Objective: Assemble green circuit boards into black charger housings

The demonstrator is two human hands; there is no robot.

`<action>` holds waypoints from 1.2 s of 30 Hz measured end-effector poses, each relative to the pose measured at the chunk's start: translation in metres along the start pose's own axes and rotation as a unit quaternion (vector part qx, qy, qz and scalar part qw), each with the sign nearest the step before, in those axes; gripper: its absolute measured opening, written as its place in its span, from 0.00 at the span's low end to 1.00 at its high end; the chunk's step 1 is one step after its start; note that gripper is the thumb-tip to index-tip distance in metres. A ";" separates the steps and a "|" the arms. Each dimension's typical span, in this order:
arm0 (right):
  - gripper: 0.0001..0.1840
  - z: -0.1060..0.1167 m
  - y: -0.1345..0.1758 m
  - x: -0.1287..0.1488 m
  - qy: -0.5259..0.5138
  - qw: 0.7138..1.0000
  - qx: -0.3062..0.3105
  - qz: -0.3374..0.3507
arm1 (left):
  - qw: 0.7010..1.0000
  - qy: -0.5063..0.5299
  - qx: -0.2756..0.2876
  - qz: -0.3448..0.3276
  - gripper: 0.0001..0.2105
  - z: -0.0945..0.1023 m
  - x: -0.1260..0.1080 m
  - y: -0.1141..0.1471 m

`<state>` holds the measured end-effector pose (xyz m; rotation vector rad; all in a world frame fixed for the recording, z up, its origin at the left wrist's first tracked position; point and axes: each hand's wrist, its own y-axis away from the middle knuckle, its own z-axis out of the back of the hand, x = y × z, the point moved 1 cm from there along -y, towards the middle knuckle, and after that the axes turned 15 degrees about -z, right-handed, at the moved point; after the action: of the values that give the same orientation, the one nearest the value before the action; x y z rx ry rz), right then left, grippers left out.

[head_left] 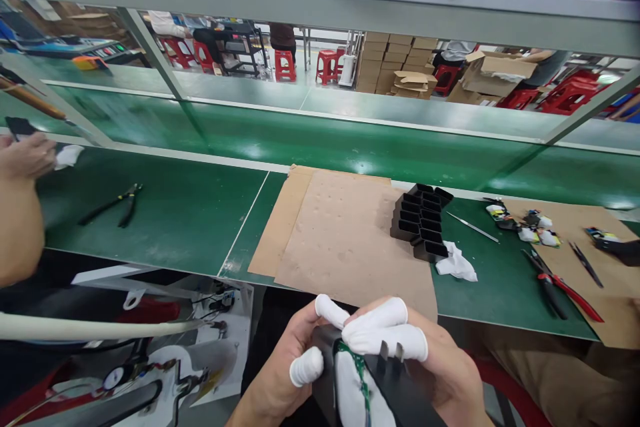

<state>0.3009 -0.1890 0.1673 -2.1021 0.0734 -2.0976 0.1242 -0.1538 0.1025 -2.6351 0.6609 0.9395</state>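
Close to me, at the bottom of the head view, I hold a black plug adapter housing (400, 390) with two metal prongs (391, 351). Inside its opening show a green circuit board (363, 373) and white padding or filler. My left hand (280, 370) is closed around the left side, white cots on its fingertips. My right hand (447, 363) grips the other side, its white-covered fingers pressing on the top near the prongs. On the cardboard sheet (345, 233) beyond, several open black cases (420, 220) stand in a cluster.
Right of the cases lie tweezers (473, 227), a crumpled white cloth (456, 263), red-and-black pliers (560, 287) and several small electronic assemblies (530, 230). Black-handled cutters (117, 205) rest on the green bench (185, 213). A co-worker's hand (25, 157) is at far left. A metal frame rises behind.
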 end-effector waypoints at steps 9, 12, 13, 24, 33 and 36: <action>0.32 0.002 0.000 -0.008 0.053 0.998 0.029 0.003 | 1.000 0.003 -0.007 -0.028 0.23 0.002 0.003 0.001; 0.40 0.003 -0.004 -0.011 0.075 0.996 0.042 0.004 | 0.999 0.020 -0.015 -0.023 0.23 0.001 0.005 0.002; 0.41 0.003 -0.006 -0.011 0.077 0.996 0.043 0.001 | 0.999 0.024 -0.017 -0.018 0.23 -0.001 0.005 0.002; 0.43 0.005 -0.001 -0.009 0.049 0.992 0.014 -0.112 | 0.994 0.104 -0.042 0.002 0.27 -0.004 0.030 0.010; 0.41 -0.002 0.008 -0.035 0.038 0.987 -0.041 -0.150 | 0.984 0.147 -0.085 0.049 0.27 -0.013 0.043 0.006; 0.38 -0.004 0.010 -0.043 0.031 0.986 -0.104 -0.125 | 0.986 -0.013 -0.167 -0.011 0.21 -0.015 0.040 0.005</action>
<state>0.2974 -0.1929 0.1231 -2.2655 0.0404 -2.3942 0.1570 -0.1766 0.0878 -2.9036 0.5024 1.1665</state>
